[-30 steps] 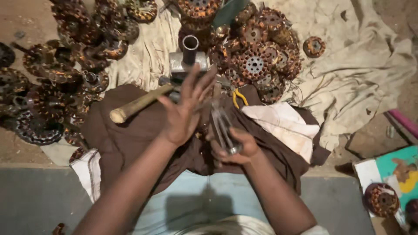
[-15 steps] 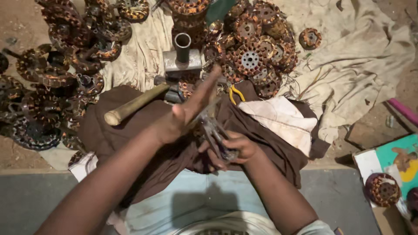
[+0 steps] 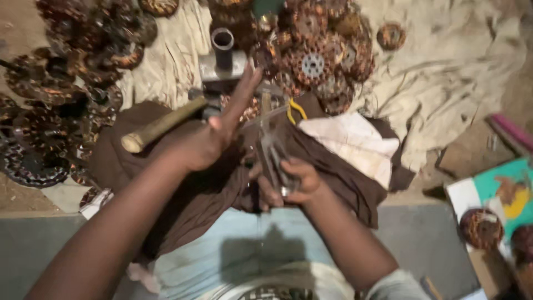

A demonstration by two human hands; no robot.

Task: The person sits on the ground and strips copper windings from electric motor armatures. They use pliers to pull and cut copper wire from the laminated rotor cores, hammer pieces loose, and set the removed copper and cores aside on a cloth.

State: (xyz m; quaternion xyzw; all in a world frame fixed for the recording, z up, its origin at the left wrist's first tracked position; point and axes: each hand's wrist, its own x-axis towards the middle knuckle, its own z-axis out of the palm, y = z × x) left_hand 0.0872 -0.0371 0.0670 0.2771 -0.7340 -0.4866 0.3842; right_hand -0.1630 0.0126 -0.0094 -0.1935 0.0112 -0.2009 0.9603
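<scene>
Brown cloth (image 3: 183,189) over lap, catching scraps. Right hand (image 3: 288,186) clamped on blurred metal tool (image 3: 272,153), near centre, steadying it. Left hand (image 3: 214,133) flat, fingers apart, raised beside it. Wooden-handled hammer (image 3: 161,125) left; copper-wound stators (image 3: 316,61) far.

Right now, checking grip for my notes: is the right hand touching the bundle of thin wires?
Touching. Head view: the right hand is closed around the wire bundle, which rises from its fist.

Teal-and-white printed carton (image 3: 499,191), right edge
</scene>
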